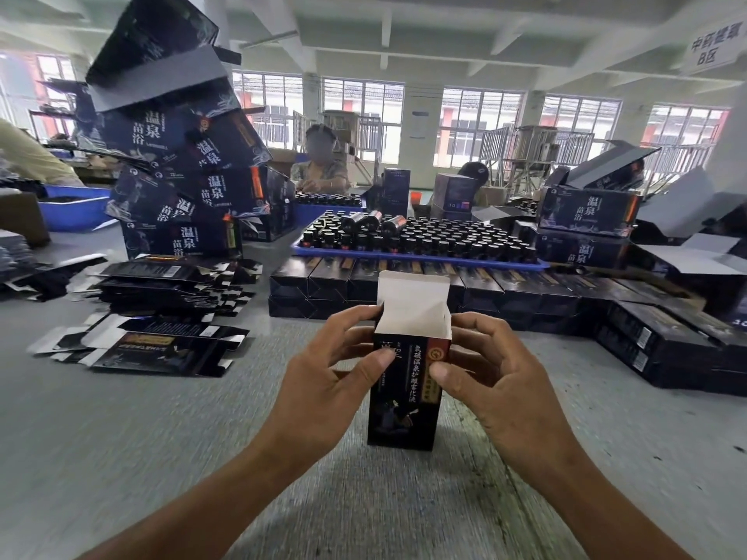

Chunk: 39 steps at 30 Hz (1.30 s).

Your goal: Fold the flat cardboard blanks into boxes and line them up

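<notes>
A small black box [404, 406] with gold lettering stands upright on the grey table [121, 458] in front of me, its white top flap raised and its mouth open. My left hand [323, 377] grips its upper left side, thumb on the front face. My right hand [497, 377] grips the upper right side, thumb also on the front. Flat black blanks [161, 349] lie in loose piles at the left. Folded black boxes [404, 284] lie in rows behind the one I hold, and more folded boxes [667, 349] extend to the right.
A blue tray [424, 262] packed with several dark bottles sits on the rows of boxes. Large dark cartons [194, 196] are stacked high at the left, more cartons [586, 228] at the right. A blue bin [77, 210] stands far left. People work across the table.
</notes>
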Each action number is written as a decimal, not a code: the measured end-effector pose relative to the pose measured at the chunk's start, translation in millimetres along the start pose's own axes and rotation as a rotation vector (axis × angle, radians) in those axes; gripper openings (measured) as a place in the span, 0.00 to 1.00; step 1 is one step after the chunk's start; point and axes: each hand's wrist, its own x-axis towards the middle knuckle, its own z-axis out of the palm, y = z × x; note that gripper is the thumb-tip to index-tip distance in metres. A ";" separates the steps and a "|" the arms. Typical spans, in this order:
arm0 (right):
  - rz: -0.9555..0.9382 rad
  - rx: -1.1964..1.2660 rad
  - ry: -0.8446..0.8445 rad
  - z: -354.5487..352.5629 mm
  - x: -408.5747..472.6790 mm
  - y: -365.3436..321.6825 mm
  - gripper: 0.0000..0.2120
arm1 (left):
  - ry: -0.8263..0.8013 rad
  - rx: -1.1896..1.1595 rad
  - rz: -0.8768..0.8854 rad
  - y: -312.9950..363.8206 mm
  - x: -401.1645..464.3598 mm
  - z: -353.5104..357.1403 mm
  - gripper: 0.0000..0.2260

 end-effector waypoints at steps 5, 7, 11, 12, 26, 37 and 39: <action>-0.077 -0.081 0.000 0.0 -1.7 -4.2 0.21 | -0.016 0.033 0.016 -1.4 -0.3 -0.3 0.18; -0.080 -0.119 -0.015 -0.7 -2.4 -5.3 0.20 | -0.021 0.032 0.022 -1.3 -0.4 -0.1 0.17; -0.089 -0.187 -0.037 -0.3 -4.1 -6.0 0.19 | -0.030 0.015 0.023 -0.8 -0.7 -1.4 0.15; -0.094 -0.200 -0.036 0.1 -4.3 -6.2 0.18 | -0.032 0.009 0.023 -0.2 -0.8 -1.9 0.14; -0.165 -0.144 0.050 4.1 -4.7 -14.6 0.09 | 0.021 0.024 0.081 7.0 -1.6 2.4 0.08; -0.143 -0.054 0.067 5.2 -6.7 -20.8 0.24 | 0.024 -0.005 0.073 9.9 -2.4 2.9 0.11; -0.119 0.003 0.064 4.9 -7.0 -22.2 0.23 | 0.019 0.007 0.076 10.0 -2.1 2.6 0.11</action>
